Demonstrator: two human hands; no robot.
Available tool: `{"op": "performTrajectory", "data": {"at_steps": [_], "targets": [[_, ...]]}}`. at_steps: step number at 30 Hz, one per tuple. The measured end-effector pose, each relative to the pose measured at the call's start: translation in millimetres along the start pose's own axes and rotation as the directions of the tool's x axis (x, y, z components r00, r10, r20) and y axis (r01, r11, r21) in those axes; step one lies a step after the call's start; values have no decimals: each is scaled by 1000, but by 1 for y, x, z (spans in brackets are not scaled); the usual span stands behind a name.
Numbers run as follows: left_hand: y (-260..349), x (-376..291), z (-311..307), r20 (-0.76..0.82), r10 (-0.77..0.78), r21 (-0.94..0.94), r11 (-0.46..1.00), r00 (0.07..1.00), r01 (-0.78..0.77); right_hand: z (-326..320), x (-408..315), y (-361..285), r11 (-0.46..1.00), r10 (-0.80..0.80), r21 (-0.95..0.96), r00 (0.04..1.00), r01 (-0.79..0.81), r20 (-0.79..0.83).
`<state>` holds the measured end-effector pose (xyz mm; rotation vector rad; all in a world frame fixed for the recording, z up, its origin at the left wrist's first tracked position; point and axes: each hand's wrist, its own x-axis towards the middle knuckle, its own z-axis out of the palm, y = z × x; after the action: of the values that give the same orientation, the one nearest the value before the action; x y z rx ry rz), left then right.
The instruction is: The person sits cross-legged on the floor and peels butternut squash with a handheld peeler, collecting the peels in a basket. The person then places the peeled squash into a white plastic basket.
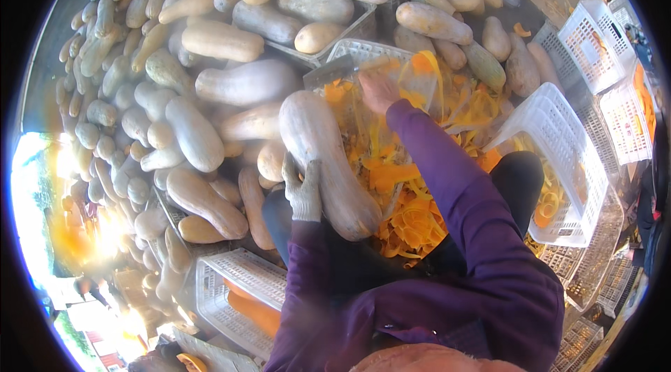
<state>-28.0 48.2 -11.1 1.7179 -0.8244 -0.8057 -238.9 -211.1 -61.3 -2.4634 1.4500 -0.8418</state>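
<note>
My left hand (304, 191), in a pale knitted glove, grips the side of a long tan squash (325, 162) that lies over my lap, its thick end pointing away from me. My bare right hand (377, 90) is closed on the handle end of a broad-bladed cleaver (329, 72), whose blade points left just beyond the squash's far end. The handle itself is hidden in my fingers. Orange peelings (414, 220) lie heaped between my knees and under my right arm.
Whole squashes (230, 41) are piled ahead and to the left. A white plastic crate (571, 162) stands tilted at my right knee; another crate (241, 267) with peeled orange squash (254, 309) is by my left side. More crates (597, 47) stand at the far right.
</note>
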Motion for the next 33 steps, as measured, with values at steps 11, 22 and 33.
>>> {"op": "performTrajectory", "data": {"at_steps": [11,22,33], "targets": [[2,-10,5,28,123,151,980,992,-126,1,24,34,995,-11,-90,978,30,207],[13,-12,7,11,322,293,904,947,-311,-33,28,14,968,14,-222,861,115,509],[27,-14,5,64,206,170,962,976,-214,-37,94,-82,953,-244,297,724,57,645]]}}
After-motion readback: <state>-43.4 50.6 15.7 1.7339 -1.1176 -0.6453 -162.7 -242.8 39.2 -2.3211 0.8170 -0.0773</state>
